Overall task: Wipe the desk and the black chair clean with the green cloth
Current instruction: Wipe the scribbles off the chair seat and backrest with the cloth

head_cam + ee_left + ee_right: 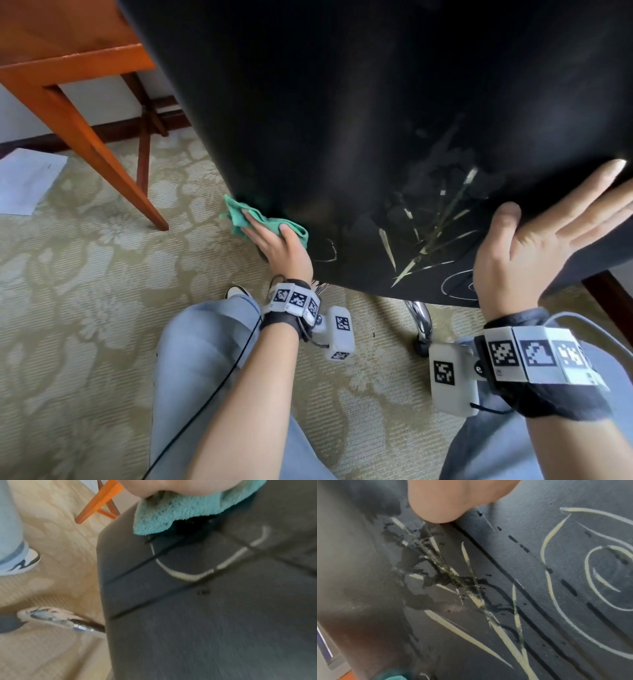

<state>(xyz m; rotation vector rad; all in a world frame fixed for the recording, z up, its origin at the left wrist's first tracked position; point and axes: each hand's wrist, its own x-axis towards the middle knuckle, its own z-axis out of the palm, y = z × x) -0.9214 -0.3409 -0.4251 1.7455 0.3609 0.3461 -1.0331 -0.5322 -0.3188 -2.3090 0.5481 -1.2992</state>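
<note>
Head view: left hand [279, 245] flat, fingers pressing green cloth [255, 219] against lower left edge of black chair [376, 120]; right hand [544, 236] spread open, resting on chair's right side. Pale streaks [501, 631] mid-surface. Desk [68, 65] upper left.

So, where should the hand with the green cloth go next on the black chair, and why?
Probably sweep the left hand, which presses the crumpled green cloth on the black chair back at its left edge, rightward over the pale chalk-like streaks. These still mark the surface, while the open right hand steadies the chair's right side.
</note>
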